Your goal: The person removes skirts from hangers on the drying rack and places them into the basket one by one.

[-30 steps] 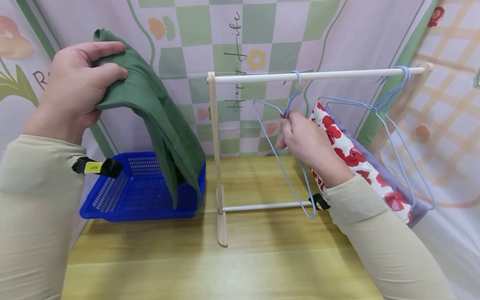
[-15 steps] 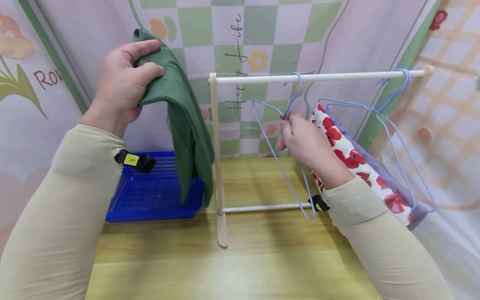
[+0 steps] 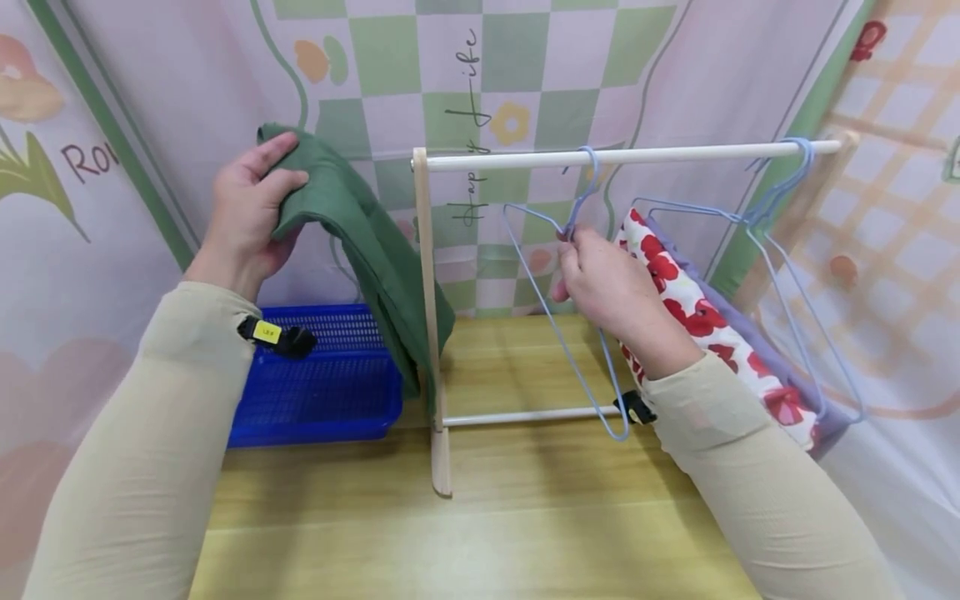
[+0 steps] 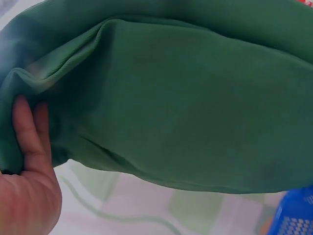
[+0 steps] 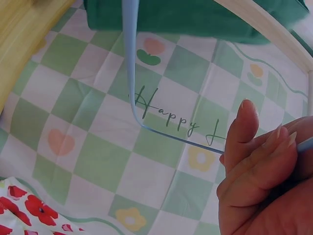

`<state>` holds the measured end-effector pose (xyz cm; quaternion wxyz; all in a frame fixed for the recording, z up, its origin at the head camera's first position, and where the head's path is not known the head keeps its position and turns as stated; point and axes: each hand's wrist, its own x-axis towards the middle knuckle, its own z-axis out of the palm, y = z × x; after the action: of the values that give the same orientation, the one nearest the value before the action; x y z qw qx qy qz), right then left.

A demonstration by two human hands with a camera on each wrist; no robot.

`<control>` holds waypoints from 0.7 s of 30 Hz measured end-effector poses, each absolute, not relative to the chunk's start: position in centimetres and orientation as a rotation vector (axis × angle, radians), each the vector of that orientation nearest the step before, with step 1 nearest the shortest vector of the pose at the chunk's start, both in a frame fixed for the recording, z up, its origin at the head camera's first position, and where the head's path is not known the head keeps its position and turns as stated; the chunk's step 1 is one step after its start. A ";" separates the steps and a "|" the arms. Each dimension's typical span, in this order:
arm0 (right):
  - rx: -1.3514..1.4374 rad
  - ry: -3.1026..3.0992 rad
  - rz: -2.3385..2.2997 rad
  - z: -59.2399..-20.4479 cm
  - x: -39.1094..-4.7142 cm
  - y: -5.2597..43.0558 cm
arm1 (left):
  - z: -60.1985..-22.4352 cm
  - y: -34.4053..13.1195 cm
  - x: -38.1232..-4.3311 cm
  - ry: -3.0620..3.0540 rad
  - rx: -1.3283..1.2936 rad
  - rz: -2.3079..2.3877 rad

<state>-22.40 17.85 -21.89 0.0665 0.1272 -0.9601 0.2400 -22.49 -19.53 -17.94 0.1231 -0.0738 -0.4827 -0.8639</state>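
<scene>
My left hand grips a folded green cloth garment at its upper end, fingers and thumb on either side of the fold. The garment hangs to the right, and its lower end passes behind the left post of a clothes rack. In the left wrist view, green fabric fills most of the picture. My right hand pinches the neck of a light blue wire hanger, whose hook is over the rack's white rail. The hanger's frame carries nothing.
Below my left hand stands a blue plastic basket on the wooden table. At the rack's right end hang a red-flowered white cloth and a purple cloth, on blue hangers. A patterned curtain is behind.
My left hand first swung right with the green garment, then lowered; the garment's hanging end has gone from over the basket to behind the left post. The right hand keeps its hold on the hanger.
</scene>
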 end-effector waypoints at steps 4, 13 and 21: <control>0.379 -2.900 0.731 -21.9 -22.3 17.8 | -19.9 -21.9 -22.5 -1.423 -0.110 -2.541; 0.384 -2.903 0.723 -21.9 -22.3 17.7 | -22.8 -28.3 -21.3 -1.561 0.072 -2.522; 0.386 -2.898 0.710 -21.9 -22.3 17.7 | -24.5 -32.1 -19.9 -2.023 0.196 -2.260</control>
<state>-22.33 17.72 -21.94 0.0663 0.1278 -0.9612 0.2353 -19.85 -32.10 -24.49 0.0512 0.0643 -0.6648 -0.7425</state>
